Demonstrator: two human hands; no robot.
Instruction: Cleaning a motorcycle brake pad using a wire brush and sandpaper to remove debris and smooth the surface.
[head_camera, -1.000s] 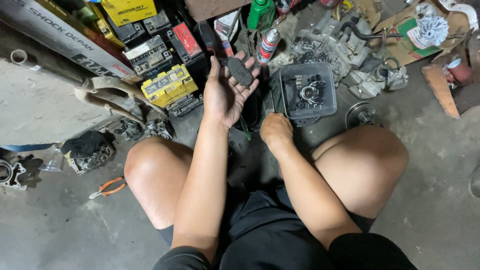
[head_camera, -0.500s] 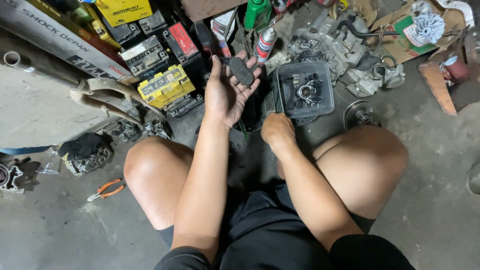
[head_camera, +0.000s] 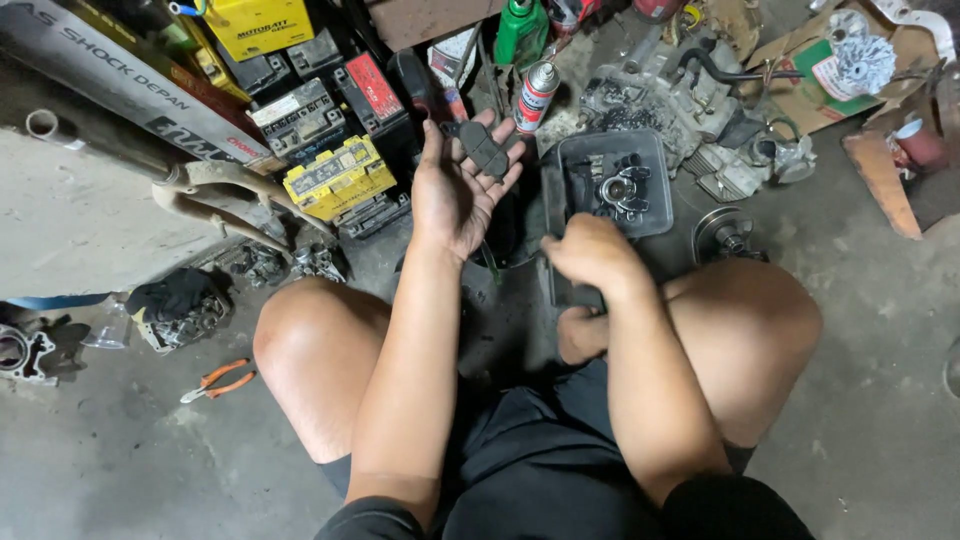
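I squat on a concrete floor. My left hand (head_camera: 455, 190) is raised palm up, and a small dark flat pad-like part (head_camera: 483, 148) rests on its fingers. My right hand (head_camera: 590, 250) hangs lower, back up and fingers curled down, at the near edge of a dark plastic tray (head_camera: 648, 215) that holds metal parts. What the right hand touches is hidden beneath it.
Several batteries, one yellow (head_camera: 335, 175), stand at the back left beside a long cardboard box (head_camera: 120, 85). A spray can (head_camera: 535, 97), a green bottle (head_camera: 520, 32) and an engine block (head_camera: 665, 85) lie beyond the tray. Orange-handled pliers (head_camera: 220, 380) lie on the floor left.
My right hand has shifted slightly toward the tray's near edge. My left hand still holds the dark part up; the view has moved only a little.
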